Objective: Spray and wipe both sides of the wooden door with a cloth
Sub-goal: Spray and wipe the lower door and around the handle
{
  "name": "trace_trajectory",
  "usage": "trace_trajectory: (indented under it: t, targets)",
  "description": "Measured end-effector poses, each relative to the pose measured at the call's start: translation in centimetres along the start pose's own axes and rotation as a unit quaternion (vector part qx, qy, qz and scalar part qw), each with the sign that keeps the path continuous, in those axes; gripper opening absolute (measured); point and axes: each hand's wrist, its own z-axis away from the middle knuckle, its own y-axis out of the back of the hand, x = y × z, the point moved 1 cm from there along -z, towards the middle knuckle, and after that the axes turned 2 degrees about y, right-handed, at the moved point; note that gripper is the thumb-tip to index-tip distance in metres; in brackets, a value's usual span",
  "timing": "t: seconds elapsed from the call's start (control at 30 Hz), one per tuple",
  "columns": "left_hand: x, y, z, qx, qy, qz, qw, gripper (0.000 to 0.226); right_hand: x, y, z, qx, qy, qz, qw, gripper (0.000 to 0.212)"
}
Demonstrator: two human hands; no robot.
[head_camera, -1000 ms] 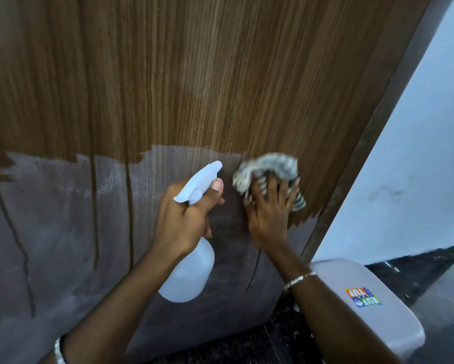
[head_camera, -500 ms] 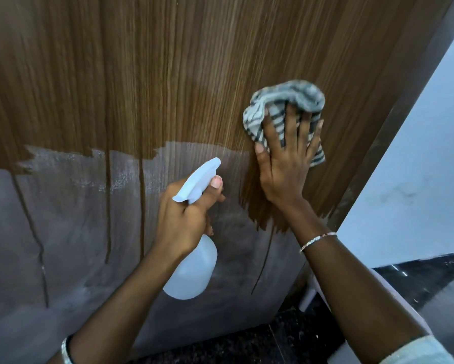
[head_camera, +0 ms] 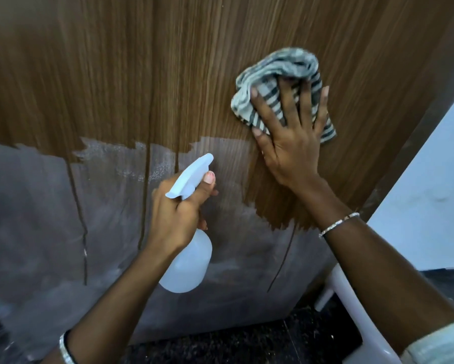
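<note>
Count: 1 door (head_camera: 168,74), 1 cloth (head_camera: 278,72), 1 bottle (head_camera: 186,264), 2 hands, 2 bracelets, one per wrist (right (head_camera: 339,224), left (head_camera: 65,348)).

Door: wood grain, fills most of the view. The upper part is bare brown. The lower part is under a dull grey film with a ragged upper border. 4 dark run lines cut down through the film. A brown patch just below the right wrist bites into the grey.

Cloth: grey and white striped, bunched, lying on the brown area at upper right, near the door's right edge. Right hand (head_camera: 291,143) lies flat over it, fingers straight and spread wide, pressing it to the wood. The palm heel touches the door below the cloth.

Bottle: white plastic sprayer, held in front of the grey zone at centre, body hanging below the fist, nozzle aimed up and right. Left hand (head_camera: 176,216) grips the neck, fingers curled round it, one fingertip up beside the spray head. Whether a finger sits on the trigger: cannot tell.

Surroundings: a dark frame strip (head_camera: 417,127) runs diagonally along the door's right edge, with a white wall (head_camera: 430,206) right of it. Dark speckled floor (head_camera: 247,342) lies below the door. A white plastic piece (head_camera: 352,311) stands at lower right under the right forearm, near the door's bottom corner; its kind is not clear.

Room: the wide brown face lies open left of and above the cloth. To the right only a narrow band remains before the frame strip. The left forearm and bottle cover part of the lower centre film.
</note>
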Motion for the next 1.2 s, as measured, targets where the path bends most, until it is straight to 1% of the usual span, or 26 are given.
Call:
trace_trajectory:
  t: [0.07, 0.1, 0.17, 0.27, 0.37, 0.43, 0.5, 0.57, 0.63, 0.7, 0.77, 0.8, 0.83, 0.9, 0.97, 1.03, 1.1, 1.13, 1.2]
  targets:
    - [-0.2, 0.5, 0.0, 0.008, -0.001, -0.004, 1.000, 0.034, -0.9, -0.3, 0.3, 0.014, -0.011, 0.004, 1.000, 0.051]
    - [-0.4, 0.7, 0.1, 0.010, -0.004, -0.006, 1.000, 0.030, -1.4, -0.8, 2.0, 0.006, -0.005, 0.004, 1.000, 0.051]
    - [-0.6, 1.4, 0.2, 0.013, -0.019, -0.007, 1.000, 0.027, -3.0, -2.2, 7.5, -0.030, 0.046, 0.016, 0.998, 0.050]
    - [-0.9, 2.2, 0.5, 0.009, -0.027, -0.012, 1.000, 0.034, -4.4, -3.7, 14.7, -0.096, 0.132, 0.050, 0.985, 0.053]
    - [-1.3, 3.0, 1.2, 0.003, -0.017, -0.016, 1.000, 0.032, -4.0, -3.5, 14.4, -0.091, 0.156, 0.041, 0.983, 0.054]
    - [-1.4, 3.3, 1.4, 0.001, -0.010, -0.020, 1.000, 0.034, -3.4, -2.5, 10.1, -0.066, 0.118, 0.005, 0.991, 0.050]
    - [-1.4, 3.4, 1.5, 0.006, 0.006, -0.020, 1.000, 0.036, -2.5, -1.6, 4.6, -0.029, 0.041, -0.026, 0.998, 0.051]
    - [-1.4, 3.3, 1.6, 0.000, -0.005, -0.025, 1.000, 0.033, -1.9, -0.8, 0.7, 0.016, -0.013, -0.031, 0.999, 0.051]
    - [-1.5, 3.2, 1.8, 0.002, -0.031, -0.052, 0.998, 0.035, -2.0, -0.5, -0.4, 0.034, -0.025, -0.025, 0.999, 0.051]
    - [-1.8, 3.3, 2.2, 0.028, -0.027, -0.061, 0.997, 0.035, -2.7, -0.5, 0.5, 0.027, -0.042, -0.030, 0.998, 0.051]
    - [-2.1, 3.8, 2.6, 0.044, -0.015, -0.062, 0.997, 0.029, -4.4, -0.9, 2.3, 0.011, -0.067, -0.039, 0.997, 0.052]
    - [-2.1, 4.2, 2.7, 0.049, -0.014, -0.063, 0.997, 0.028, -5.6, -1.4, 3.6, -0.001, -0.059, -0.036, 0.998, 0.051]
    - [-2.0, 4.6, 2.8, 0.054, -0.013, -0.064, 0.996, 0.032, -6.9, -2.1, 5.1, -0.016, -0.029, -0.026, 0.999, 0.051]
    - [-1.7, 5.6, 2.8, 0.062, -0.015, -0.065, 0.996, 0.036, -9.5, -3.1, 8.2, -0.044, 0.075, 0.000, 0.996, 0.052]
    - [-1.3, 6.6, 2.6, 0.069, -0.024, -0.071, 0.995, 0.041, -10.6, -3.8, 10.0, -0.049, 0.177, 0.014, 0.983, 0.056]
    - [-1.0, 7.4, 2.3, 0.074, -0.031, -0.074, 0.994, 0.042, -10.0, -3.6, 9.3, -0.044, 0.238, 0.021, 0.970, 0.056]
    - [-0.7, 7.9, 2.0, 0.074, -0.039, -0.075, 0.994, 0.037, -9.3, -2.9, 6.1, -0.026, 0.254, 0.017, 0.967, 0.054]
    - [-0.7, 8.0, 1.9, 0.076, -0.042, -0.075, 0.993, 0.034, -9.0, -2.3, 3.7, -0.012, 0.240, 0.008, 0.971, 0.053]
    - [-0.7, 8.1, 1.9, 0.085, -0.044, -0.066, 0.993, 0.030, -8.4, -1.0, -1.6, 0.010, 0.166, -0.010, 0.986, 0.052]
